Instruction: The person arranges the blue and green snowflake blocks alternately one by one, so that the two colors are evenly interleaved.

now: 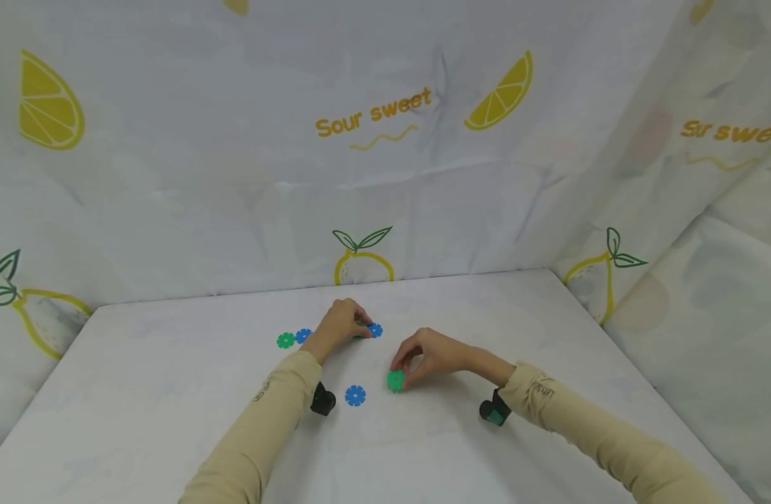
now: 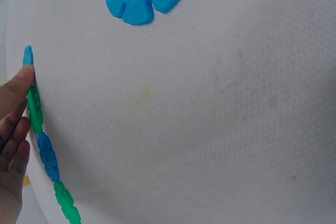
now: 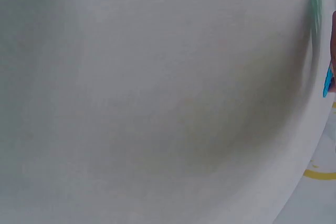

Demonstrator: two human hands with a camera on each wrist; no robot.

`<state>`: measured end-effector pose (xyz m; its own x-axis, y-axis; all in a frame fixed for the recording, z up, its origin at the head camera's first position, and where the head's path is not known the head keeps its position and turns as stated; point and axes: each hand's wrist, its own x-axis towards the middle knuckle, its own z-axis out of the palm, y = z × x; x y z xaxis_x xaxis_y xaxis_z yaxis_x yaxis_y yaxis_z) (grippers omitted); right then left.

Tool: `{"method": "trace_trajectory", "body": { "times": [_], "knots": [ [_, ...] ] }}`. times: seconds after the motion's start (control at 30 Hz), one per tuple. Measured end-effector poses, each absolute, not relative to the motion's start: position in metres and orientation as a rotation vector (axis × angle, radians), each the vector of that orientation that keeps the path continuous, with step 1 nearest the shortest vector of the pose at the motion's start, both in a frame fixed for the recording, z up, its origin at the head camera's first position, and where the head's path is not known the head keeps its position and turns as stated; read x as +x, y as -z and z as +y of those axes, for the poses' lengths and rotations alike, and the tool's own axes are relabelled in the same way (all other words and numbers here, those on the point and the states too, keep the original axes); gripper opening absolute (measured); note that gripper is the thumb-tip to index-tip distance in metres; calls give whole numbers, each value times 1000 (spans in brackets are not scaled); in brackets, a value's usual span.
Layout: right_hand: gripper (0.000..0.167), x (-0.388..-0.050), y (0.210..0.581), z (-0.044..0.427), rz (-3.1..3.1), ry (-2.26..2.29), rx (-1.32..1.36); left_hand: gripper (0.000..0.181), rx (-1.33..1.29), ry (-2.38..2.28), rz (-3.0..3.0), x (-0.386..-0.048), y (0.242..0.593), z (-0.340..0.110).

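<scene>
My left hand [image 1: 343, 323] pinches a chain of toothed plastic discs near its right end. Along the chain, a green disc [image 1: 286, 340] and a blue disc [image 1: 303, 336] show left of the wrist. Another blue disc [image 1: 375, 330] pokes out past the fingertips, and in the left wrist view a green disc [image 2: 34, 109] lies under the fingers. With thumb and fingers, my right hand [image 1: 432, 353] holds a single green disc [image 1: 395, 381], lower and to the right of the chain. One loose blue disc [image 1: 355, 395] lies flat between the forearms.
Everything is on a white table [image 1: 140, 392]. Behind it hangs a white cloth [image 1: 234, 231] with lemon prints, which also runs down the right side. A black wrist camera [image 1: 323, 400] sits under the left cuff and another wrist camera [image 1: 495, 409] under the right.
</scene>
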<state>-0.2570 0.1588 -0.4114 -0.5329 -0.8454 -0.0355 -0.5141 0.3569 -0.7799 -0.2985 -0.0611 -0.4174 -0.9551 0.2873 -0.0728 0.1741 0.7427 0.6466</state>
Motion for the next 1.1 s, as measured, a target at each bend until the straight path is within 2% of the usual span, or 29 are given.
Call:
{"method": "trace_trajectory", "body": {
  "times": [0.3, 0.67, 1.1],
  "knots": [
    [24, -273, 415, 174, 2268, 1114, -1102, 17, 343, -1027, 2763, -299, 419, -63],
    [25, -296, 419, 199, 2387, 1183, -845, 16, 355, -997, 2776, -296, 416, -61],
    [27, -314, 407, 196, 2424, 1240, -719, 16, 340, -974, 2791, -296, 415, -59]
  ]
}}
